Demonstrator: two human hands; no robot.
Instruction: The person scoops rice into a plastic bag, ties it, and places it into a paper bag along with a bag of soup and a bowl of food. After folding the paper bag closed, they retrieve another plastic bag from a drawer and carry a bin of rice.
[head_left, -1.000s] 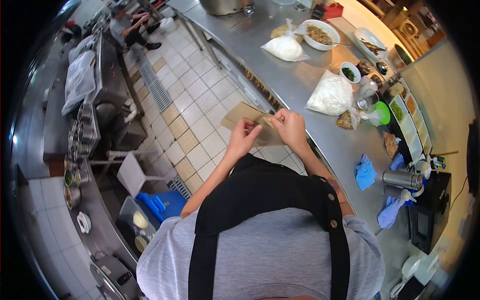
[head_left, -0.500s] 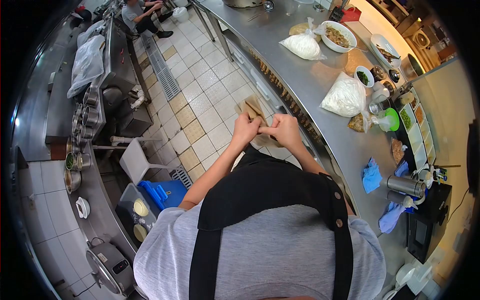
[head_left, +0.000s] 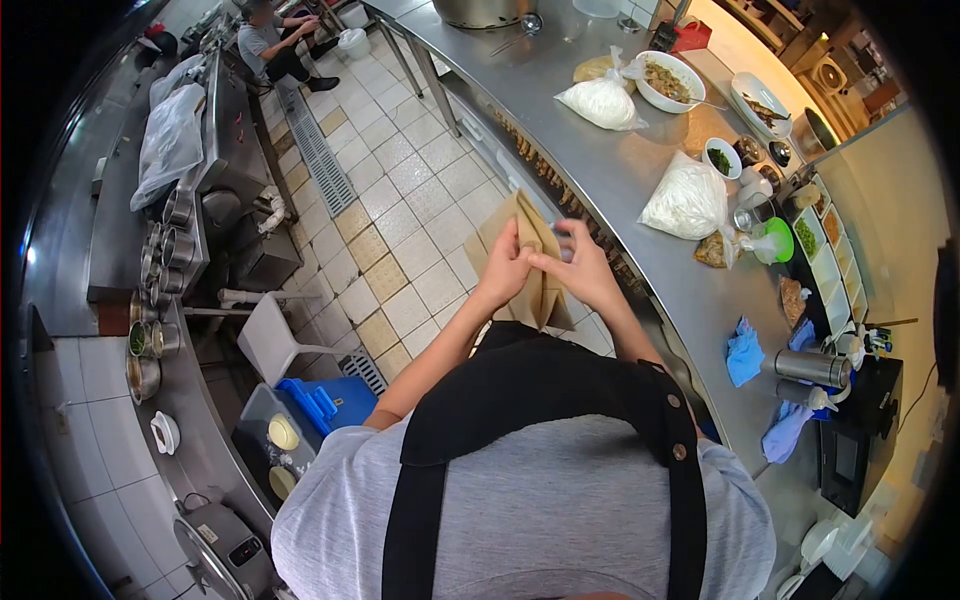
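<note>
Between my hands is a brown paper bag point(head_left: 497, 228), creased and partly spread, held over the floor in front of my black apron. My left hand point(head_left: 507, 268) is closed on its near left part, thumb on top. My right hand point(head_left: 583, 270) has its thumb pressed against the bag's middle, close to the left hand's fingertips, while its fingers curl around the right side. The hands cover part of the bag, and its inside cannot be made out.
On the steel counter point(head_left: 590, 170) to my right stand white-filled plastic bags point(head_left: 688, 197), a bowl of food point(head_left: 670, 82), a bowl of greens point(head_left: 722, 158) and blue cloths point(head_left: 744, 352). At left are a plastic stool point(head_left: 268, 335) and metal pots point(head_left: 172, 262). Another person point(head_left: 275, 45) sits far back.
The paper bag has spread wider and shows more of its surface. My right hand's fingers have loosened and lifted apart; both hands stay close together.
</note>
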